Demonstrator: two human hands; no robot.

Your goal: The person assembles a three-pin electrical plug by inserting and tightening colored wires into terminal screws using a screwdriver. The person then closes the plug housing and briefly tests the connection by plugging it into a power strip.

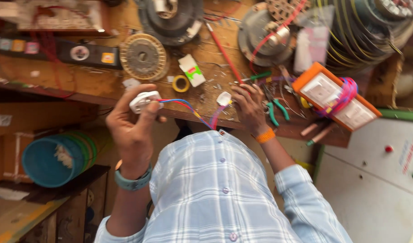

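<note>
Your left hand (133, 130) is closed round a white plug (143, 101), thumb over its front, grip firm, held up just in front of the worktop (98, 83) edge. Red and blue wires (188, 108) run from the plug across to a small white fitting (224, 98). Your right hand (250, 110) has fingertips down at that fitting, fingers curled and partly spread; can't tell if it pinches the piece or only touches it.

Risks, as a judgement: the wires hang fairly taut between both hands, so pulling the plug away could tug a lead loose at either end. The small fitting sits near the worktop edge, so a slack right grip could let it drop off. Green-handled pliers (276, 111) and a red-handled tool (224, 51) lie just beside your right hand and could snag the wires. An orange-framed switch board (334, 96) lies further right
</note>
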